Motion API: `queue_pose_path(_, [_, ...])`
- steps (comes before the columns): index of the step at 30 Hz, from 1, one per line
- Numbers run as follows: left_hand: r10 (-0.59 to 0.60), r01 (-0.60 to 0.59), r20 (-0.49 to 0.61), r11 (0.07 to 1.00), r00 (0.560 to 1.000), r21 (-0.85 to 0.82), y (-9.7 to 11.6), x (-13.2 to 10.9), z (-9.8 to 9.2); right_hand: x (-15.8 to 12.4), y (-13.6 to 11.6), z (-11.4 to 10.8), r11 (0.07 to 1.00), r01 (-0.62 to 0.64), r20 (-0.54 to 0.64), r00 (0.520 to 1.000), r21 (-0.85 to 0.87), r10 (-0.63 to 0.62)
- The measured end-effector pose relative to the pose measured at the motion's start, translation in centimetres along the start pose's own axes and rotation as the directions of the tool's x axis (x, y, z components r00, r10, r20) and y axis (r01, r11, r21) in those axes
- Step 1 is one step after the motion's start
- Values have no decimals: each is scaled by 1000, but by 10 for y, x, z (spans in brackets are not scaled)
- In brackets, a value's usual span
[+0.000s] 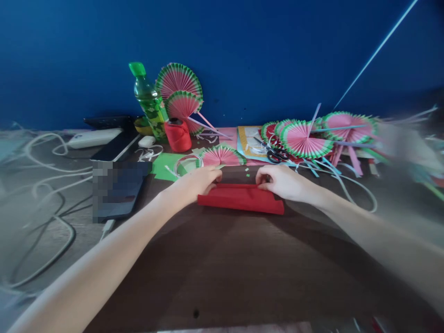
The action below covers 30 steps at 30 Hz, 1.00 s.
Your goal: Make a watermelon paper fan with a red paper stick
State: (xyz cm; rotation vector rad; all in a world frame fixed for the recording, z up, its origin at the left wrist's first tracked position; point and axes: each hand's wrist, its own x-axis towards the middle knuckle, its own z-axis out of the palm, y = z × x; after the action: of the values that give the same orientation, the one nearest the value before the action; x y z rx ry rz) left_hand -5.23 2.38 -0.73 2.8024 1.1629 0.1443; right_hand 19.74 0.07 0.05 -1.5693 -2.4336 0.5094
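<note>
Red paper [241,201] lies on the dark wooden tabletop [222,273], on the wearer's side of the flat watermelon-patterned pleated fan [221,155], a narrow strip bent up along its far edge. Left hand [207,179]: fingers bent down, drawn narrow on the paper's far edge, just wearer-side of the fan's left end. Right hand [274,179]: thumb and forefinger brought together on the same edge, to the right of the fan's near side. How hard either pinch bears cannot be told; undersides hidden. Main risk, as judged: one hand rolling ahead of the other would make the folded strip run crooked, and uneven tension could crease the sheet mid-span, where no finger supports it. Loose fingertips might let the strip spring back. Small green scraps [247,172], wearer-side of the fan's right end, could get caught under the sheet if it slid that way. Pale looped strand [177,163] at the fan's left might snag the left hand on a sideways swing. Black-handled scissors [275,156], right of the fan, could be knocked if the right hand pushed too far forward.
</note>
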Motion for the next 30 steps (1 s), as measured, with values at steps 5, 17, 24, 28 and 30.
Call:
queue_pose_path(5, [7,-6,-21,998,1000,62,5,-2,-3,-7,-13,-4,987,29,-8,999,-155,-31])
queue_pose_path(17, [52,-67,54,942,997,329,26,-10,-20,-15,-20,-12,982,93,120,990,-163,-74])
queue_pose_path(24, [43,-48,26,975,999,216,17,-10,-20,-9,-7,-15,996,84,127,988,17,-86])
queue_pose_path(28, [55,-53,-9,988,998,142,13,-8,-15,-7,-6,-17,999,51,167,985,11,-52])
queue_pose_path(30, [52,-49,-28,994,998,96,10,-7,-12,-8,-7,-19,999,31,201,979,27,-35])
